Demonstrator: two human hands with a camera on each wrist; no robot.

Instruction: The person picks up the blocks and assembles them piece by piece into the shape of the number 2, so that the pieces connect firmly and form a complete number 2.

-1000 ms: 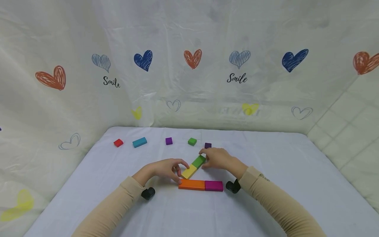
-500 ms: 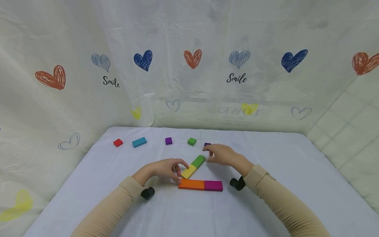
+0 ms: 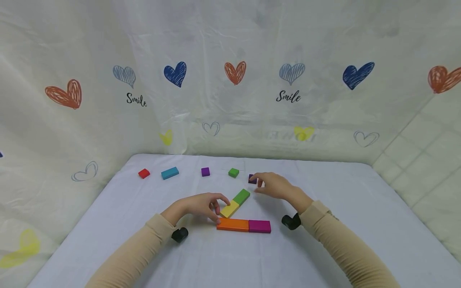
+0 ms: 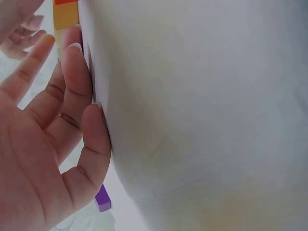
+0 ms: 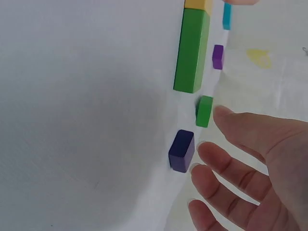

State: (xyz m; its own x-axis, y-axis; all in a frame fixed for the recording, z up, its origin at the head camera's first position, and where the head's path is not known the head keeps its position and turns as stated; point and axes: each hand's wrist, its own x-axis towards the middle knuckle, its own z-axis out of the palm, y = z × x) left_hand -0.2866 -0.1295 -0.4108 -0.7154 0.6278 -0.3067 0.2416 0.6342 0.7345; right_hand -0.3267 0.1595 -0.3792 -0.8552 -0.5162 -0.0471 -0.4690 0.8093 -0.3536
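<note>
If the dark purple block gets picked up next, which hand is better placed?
The right hand, I'd judge: it holds nothing and is right beside the dark purple block. The left hand is farther away, over at the yellow block and orange block.

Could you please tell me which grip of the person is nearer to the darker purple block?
Right. The right grip is just beside the darker purple block; the left grip is farther away, lower and left in the head view, by the yellow block.
</note>
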